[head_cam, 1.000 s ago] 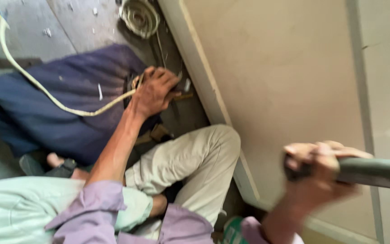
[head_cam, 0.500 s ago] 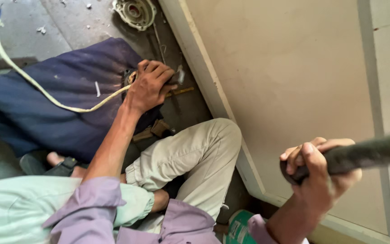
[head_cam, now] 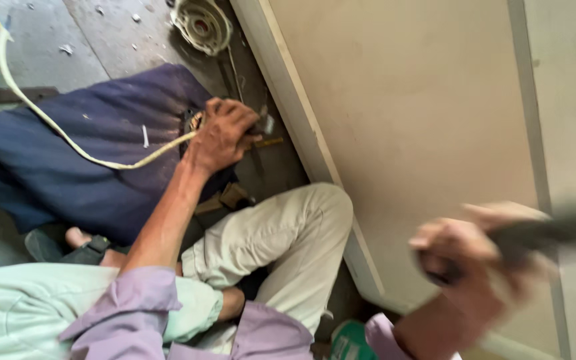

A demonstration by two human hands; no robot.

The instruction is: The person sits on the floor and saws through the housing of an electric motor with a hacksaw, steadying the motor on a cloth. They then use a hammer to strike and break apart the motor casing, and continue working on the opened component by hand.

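Note:
My left hand (head_cam: 223, 133) reaches down to the floor and is closed around a small tool or fitting that a pale cream cable (head_cam: 68, 141) leads to; the object itself is mostly hidden by my fingers. It rests at the edge of a dark blue cloth (head_cam: 68, 160). My right hand (head_cam: 481, 263), blurred by motion, grips a dark cylindrical handle (head_cam: 555, 230) held against the beige wall panel (head_cam: 421, 120). My bent knee in beige trousers (head_cam: 288, 227) lies between the two hands.
A coil of pale cable (head_cam: 201, 23) lies on the grey floor at the top. A white skirting strip (head_cam: 301, 140) runs diagonally along the wall's foot. A dark sandal (head_cam: 68, 250) sits by the cloth. A green container (head_cam: 345, 340) shows at the bottom.
My right hand with the dark handle has dropped lower and become blurred. My left hand stays on the floor item, and the view has shifted slightly.

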